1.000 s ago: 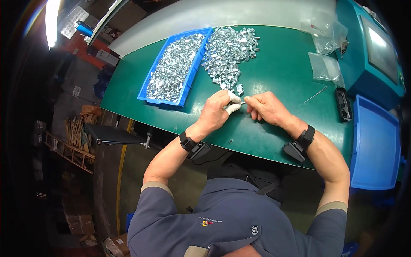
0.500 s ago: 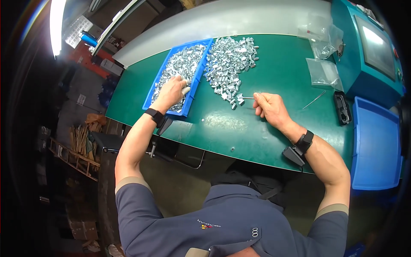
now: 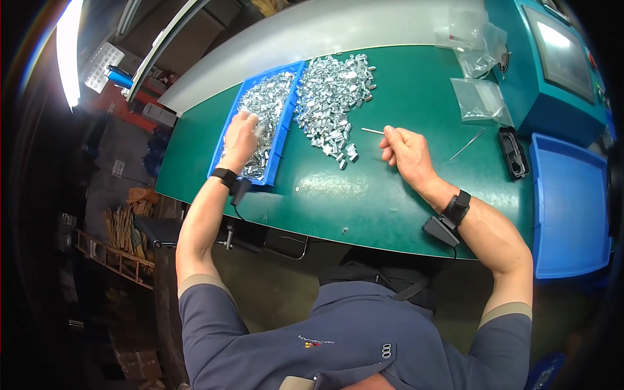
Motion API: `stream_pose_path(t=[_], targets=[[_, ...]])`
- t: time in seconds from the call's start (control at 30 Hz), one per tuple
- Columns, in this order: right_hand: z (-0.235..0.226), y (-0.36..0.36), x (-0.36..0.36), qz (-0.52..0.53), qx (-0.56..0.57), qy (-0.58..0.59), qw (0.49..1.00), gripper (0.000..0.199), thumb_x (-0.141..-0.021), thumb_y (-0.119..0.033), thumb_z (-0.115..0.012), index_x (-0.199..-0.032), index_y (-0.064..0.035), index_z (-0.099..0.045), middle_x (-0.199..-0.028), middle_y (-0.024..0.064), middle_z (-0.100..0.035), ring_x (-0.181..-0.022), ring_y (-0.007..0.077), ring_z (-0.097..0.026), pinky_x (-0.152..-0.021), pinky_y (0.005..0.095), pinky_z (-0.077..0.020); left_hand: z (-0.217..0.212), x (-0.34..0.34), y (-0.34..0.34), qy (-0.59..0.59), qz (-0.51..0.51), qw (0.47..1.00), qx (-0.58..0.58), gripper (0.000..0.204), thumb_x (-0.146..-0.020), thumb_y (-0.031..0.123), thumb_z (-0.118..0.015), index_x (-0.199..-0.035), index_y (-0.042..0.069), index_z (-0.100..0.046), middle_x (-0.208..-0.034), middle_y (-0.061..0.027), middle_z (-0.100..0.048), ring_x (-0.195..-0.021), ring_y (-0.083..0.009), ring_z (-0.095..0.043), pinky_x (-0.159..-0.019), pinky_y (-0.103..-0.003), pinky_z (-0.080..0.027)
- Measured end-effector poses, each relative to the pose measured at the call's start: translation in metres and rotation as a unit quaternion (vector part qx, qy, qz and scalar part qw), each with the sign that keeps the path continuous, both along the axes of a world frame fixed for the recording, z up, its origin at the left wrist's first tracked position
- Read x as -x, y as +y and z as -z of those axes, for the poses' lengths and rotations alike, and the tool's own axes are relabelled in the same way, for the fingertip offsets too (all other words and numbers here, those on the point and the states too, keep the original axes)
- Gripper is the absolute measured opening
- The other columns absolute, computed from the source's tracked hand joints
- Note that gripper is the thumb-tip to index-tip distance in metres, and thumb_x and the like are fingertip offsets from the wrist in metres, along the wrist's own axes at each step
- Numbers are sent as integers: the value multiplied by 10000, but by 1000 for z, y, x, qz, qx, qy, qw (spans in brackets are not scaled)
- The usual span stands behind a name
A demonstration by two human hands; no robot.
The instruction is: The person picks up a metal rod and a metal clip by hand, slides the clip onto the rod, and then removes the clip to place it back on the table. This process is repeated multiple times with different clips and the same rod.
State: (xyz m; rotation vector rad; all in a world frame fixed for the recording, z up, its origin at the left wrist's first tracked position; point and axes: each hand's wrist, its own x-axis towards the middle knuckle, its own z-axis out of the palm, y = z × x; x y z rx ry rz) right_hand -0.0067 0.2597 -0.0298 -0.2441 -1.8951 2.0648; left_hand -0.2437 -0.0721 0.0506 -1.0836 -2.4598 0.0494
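My left hand [image 3: 240, 138] is over the near left part of a long blue tray [image 3: 281, 143] filled with small shiny metal pieces [image 3: 268, 94]. Its fingers reach down at the pieces and are smeared by motion, so what they hold does not show. My right hand [image 3: 409, 155] is closed around a thin metal rod [image 3: 372, 131], which points left toward a loose pile of the same metal pieces [image 3: 333, 94]. The rod's tip is apart from the pile, above the green table [image 3: 390, 208]. The pile lies along the tray's right side.
Right of my right hand lie a second thin metal rod [image 3: 467, 144], a black holder [image 3: 513, 153] and an empty blue tray [image 3: 571, 208]. Clear plastic bags [image 3: 480, 101] are near a teal machine with a screen [image 3: 552, 71]. A grey panel [image 3: 364, 26] borders the table's far side.
My left hand has shifted left and nearer within the tray. The rod in my right hand has come away from the pieces at the pile's near end. The view has shifted slightly.
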Motion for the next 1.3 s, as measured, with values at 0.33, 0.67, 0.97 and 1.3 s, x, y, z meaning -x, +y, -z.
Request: stream_pose_path(t=[0.33,0.67,0.97,1.3], targets=[[1,-4,-1,0,-2,17,1000,439,-1059,-351,-541,-805,-16,-669,-635,22,-633,-539,74,-537,-511,249,-440,42,-114,129,-160,297,940,-41,261,-821,110,-759,-1063,47,-685,-1173,-114,-654,-1112,-319,-610,-945,-424,-511],[-3,-8,-8,-97,-58,-7,994,402,-1054,-338,-557,-840,-21,-680,-663,14,-643,-569,66,-553,-522,241,-442,51,-128,114,-469,39,818,-330,148,-908,101,-748,-1021,44,-672,-940,-32,-714,-853,-146,-658,-783,-296,-512],[-4,-11,-10,-97,-101,9,990,360,-1041,-310,-577,-867,-16,-691,-678,22,-657,-576,70,-569,-518,245,-451,62,-149,119,-613,16,593,-522,205,-955,137,-721,-1136,42,-707,-975,-46,-718,-838,-114,-656,-734,-243,-516],[-8,-9,-11,-134,-86,-14,987,406,-1048,-337,-560,-838,-16,-694,-652,19,-646,-564,75,-565,-533,245,-462,61,-161,116,-576,82,658,-479,139,-948,121,-732,-1061,40,-731,-934,-38,-721,-838,-109,-654,-764,-250,-519]])
